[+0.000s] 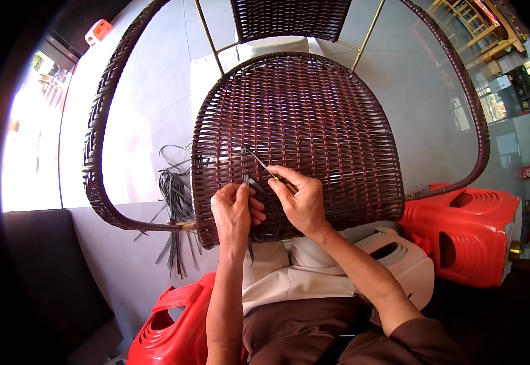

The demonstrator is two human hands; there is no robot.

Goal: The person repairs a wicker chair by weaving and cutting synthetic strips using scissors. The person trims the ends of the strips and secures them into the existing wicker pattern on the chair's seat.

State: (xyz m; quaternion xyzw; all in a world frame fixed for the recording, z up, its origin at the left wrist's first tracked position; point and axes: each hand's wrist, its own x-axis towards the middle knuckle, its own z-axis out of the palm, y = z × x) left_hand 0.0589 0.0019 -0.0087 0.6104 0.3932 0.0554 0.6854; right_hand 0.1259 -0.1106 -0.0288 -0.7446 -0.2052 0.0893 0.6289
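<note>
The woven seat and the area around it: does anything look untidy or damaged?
One thing looks untidy: a tangled bundle of dark strips beside the left edge of the woven seat, its ends splayed, unlike the orderly weave. I see no clear damage.

The dark brown, rounded woven seat (pixel 295 121) looks made from plastic strips, ridged and slightly glossy. The right-hand red moulded stool (pixel 481 243) is smooth, shiny plastic; the thin gold-coloured rod (pixel 208 36) looks metallic.
</note>
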